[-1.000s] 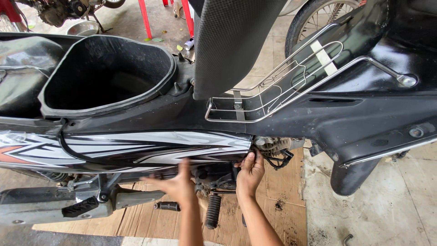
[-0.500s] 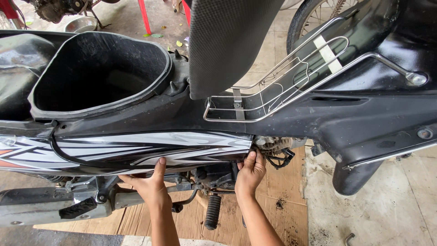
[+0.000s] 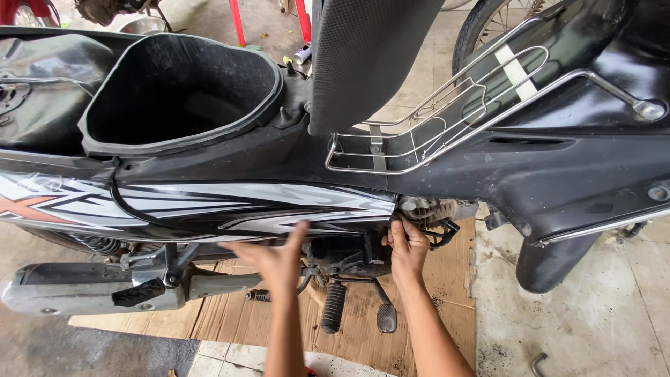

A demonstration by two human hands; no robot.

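A black motorcycle stands side-on below me, with its seat (image 3: 370, 56) tipped up and the under-seat tub (image 3: 174, 91) open. Its side panel (image 3: 230, 206) is black with white and grey streaks. My left hand (image 3: 273, 262) lies flat against the panel's lower edge, fingers stretched out and thumb up on the panel. My right hand (image 3: 408, 246) curls its fingers around the panel's front end, next to the engine parts (image 3: 436, 213).
A chrome wire rack (image 3: 419, 132) sits in front of the seat. The silver exhaust (image 3: 84, 290) runs low on the left. Footpegs (image 3: 333, 307) and a pedal (image 3: 386, 318) hang over brown cardboard (image 3: 230, 318) on the concrete floor. Red stool legs (image 3: 237, 21) stand behind.
My left hand slid left along the panel's lower edge, then came back right and a little higher. My right hand stayed at the panel's front end.
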